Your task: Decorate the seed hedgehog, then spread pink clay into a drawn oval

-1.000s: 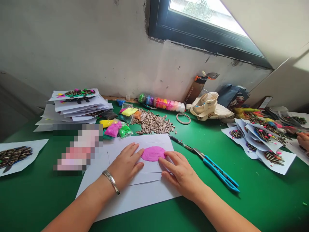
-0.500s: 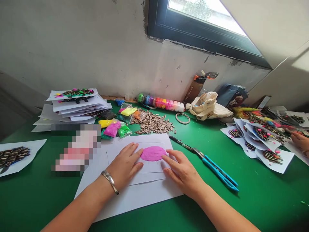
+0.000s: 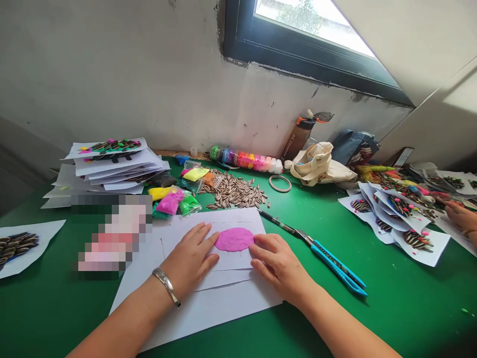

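Note:
A flat oval of purple modelling clay (image 3: 234,239) lies on a white paper sheet (image 3: 231,275) with pencil lines on it, over a larger sheet (image 3: 223,313). My left hand (image 3: 196,253), a silver bracelet at its wrist, rests flat on the paper with its fingers stretched towards the clay's left edge. From the other side my right hand (image 3: 278,263) touches the clay's right edge with its fingertips, the fingers extended and holding nothing. Right of the paper lie a blue utility knife (image 3: 337,266) and a black pen (image 3: 278,221).
Sunflower seeds (image 3: 238,191) and bagged clay (image 3: 171,201) sit behind the paper. A stack of seed pictures (image 3: 119,166) stands at the left, others (image 3: 402,219) at the right, near another person's hand (image 3: 462,219). A tape roll (image 3: 280,183) and a cloth bag (image 3: 316,164) are farther back.
The right hand's fingers have drawn slightly closer together at the clay's right edge. The left hand stays at its left edge, and the whole view has shifted a little.

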A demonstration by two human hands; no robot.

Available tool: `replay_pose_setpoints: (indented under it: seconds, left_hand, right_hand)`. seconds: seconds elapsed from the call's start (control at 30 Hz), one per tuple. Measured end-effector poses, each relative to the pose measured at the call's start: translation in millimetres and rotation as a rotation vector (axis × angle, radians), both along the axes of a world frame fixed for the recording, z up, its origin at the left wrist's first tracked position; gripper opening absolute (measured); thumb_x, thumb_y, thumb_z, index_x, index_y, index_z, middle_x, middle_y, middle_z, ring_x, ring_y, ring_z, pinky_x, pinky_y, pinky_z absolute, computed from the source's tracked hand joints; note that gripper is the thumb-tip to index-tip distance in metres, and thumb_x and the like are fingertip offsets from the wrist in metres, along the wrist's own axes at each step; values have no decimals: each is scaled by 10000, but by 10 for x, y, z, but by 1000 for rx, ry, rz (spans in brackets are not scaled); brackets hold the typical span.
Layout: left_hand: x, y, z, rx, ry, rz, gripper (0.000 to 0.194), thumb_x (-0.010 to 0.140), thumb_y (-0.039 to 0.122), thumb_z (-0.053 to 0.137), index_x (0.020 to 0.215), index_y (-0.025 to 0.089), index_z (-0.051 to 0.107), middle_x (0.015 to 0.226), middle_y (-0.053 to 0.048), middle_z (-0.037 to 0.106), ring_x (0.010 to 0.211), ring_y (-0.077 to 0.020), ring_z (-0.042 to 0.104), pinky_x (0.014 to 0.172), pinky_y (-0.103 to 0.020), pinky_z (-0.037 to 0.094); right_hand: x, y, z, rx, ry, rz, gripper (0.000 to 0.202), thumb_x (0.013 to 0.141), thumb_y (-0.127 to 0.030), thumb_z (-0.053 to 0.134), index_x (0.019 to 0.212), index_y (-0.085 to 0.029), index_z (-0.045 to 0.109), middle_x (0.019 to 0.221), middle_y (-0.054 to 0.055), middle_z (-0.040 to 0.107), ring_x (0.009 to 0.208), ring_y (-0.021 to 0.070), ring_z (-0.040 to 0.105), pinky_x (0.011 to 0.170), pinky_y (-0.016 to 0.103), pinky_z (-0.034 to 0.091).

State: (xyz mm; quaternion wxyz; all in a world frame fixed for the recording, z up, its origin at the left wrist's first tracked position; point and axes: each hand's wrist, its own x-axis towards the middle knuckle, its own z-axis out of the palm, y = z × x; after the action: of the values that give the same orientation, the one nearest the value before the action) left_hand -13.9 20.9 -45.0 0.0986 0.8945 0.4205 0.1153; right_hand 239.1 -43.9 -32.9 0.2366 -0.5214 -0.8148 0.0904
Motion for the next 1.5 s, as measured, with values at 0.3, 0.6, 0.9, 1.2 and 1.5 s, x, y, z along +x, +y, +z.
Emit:
replay_pose_setpoints:
  seconds: [0.3,0.6,0.9,1.2,1.5]
  left_hand:
    - [-5,-2,-20,-18,-27,16,451,888,401,456,1277,190,538,1382,-128,468,1305,-318,362,1050,-490,367]
    - [-2,-6,-2,-17,2,12,449,892,381,452,1284,176,530,1387,-140,460,1308,-321,356,1039,-501,376]
    - [-14,-4,-18,-21,-48,12,448,887,406,451,1273,197,542,1376,-126,477,1302,-323,369,1031,-505,385]
    - [-6,-4,6,-15,-35,10,448,878,391,465,1265,183,552,1367,-141,485,1288,-332,388,1024,-512,388]
    - [-19,0,-27,5,-59,7,440,878,391,473,1269,201,546,1369,-125,487,1292,-319,386,1025,-499,393]
  right_hand:
    - [30,0,-31,-12,48,-18,228,904,-255,474,1069,-243,632,1209,98,529,1039,210,532,881,375,484]
    - [38,18,-56,15,58,-29,240,900,-248,475,1083,-254,630,1176,93,550,1039,212,546,868,370,501]
    - [-15,27,-85,65,-1,-69,239,884,-216,483,1076,-227,626,1138,115,554,1007,226,548,844,390,511]
    - [-11,37,-101,47,29,-90,249,883,-216,487,1082,-241,635,1142,103,555,997,214,557,848,378,514]
    - [-41,49,-95,71,3,-91,272,868,-206,506,1119,-228,608,1121,112,564,979,229,558,836,401,516]
